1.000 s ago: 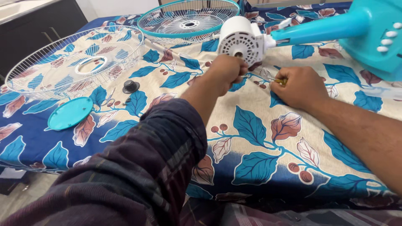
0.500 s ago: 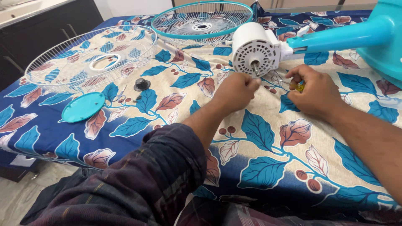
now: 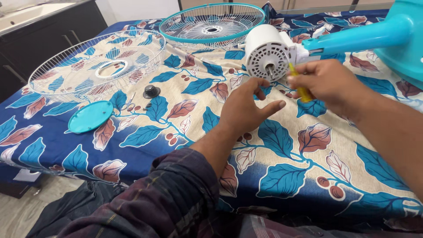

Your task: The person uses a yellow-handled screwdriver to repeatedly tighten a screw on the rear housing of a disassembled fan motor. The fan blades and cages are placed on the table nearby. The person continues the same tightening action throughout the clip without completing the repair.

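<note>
A white fan motor housing [image 3: 267, 53] lies on its side on the leaf-patterned sheet [image 3: 282, 154], joined to a teal stand [image 3: 361, 37] that runs to the right. My right hand [image 3: 328, 83] grips a yellow-handled screwdriver [image 3: 299, 86] with its tip up against the motor face beside the shaft. My left hand [image 3: 246, 108] rests on the sheet just below the motor, fingers apart, holding nothing.
A white wire fan guard [image 3: 94, 66] lies at the left, and a teal-rimmed guard [image 3: 211, 20] at the back. A teal round cap [image 3: 90, 117] and a black knob [image 3: 151, 91] sit near the white guard. A dark cabinet [image 3: 39, 31] stands far left.
My left hand has come off the motor housing and dropped onto the sheet with its fingers spread. My right hand has lifted the screwdriver up to the motor face. The view has shifted.
</note>
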